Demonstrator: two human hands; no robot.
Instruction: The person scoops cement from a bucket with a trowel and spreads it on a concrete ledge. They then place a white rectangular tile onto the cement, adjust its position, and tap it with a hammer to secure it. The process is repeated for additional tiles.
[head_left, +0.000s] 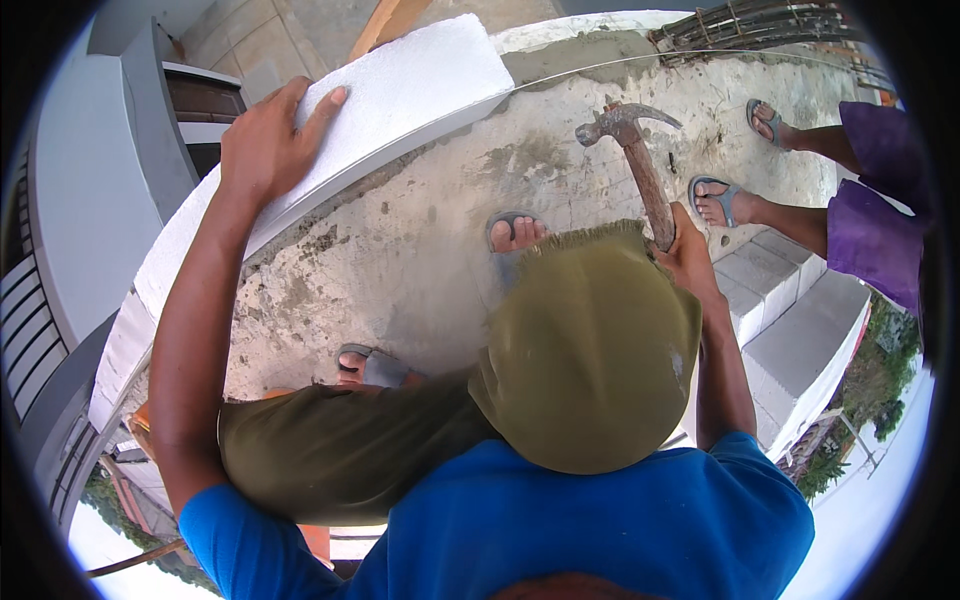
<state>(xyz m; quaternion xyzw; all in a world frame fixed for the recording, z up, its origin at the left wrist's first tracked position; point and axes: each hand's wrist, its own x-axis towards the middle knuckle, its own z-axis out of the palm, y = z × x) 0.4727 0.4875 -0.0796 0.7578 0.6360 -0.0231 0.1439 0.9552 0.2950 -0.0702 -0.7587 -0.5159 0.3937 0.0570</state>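
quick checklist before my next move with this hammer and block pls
1. Left hand on the white block: ok, its thumb lies on the top.
2. Right hand gripping the hammer: ok, closed round the wooden handle.
3. Grey mortar beyond the block's end: ok, a patch shows there.
4. Block true to the string line: cannot tell, the string runs by its end corner but this view doesn't show level.
5. Toes protected: not ok, your sandals are open.
6. Co-worker's foot clear of the hammer: cannot tell, depth is unclear.
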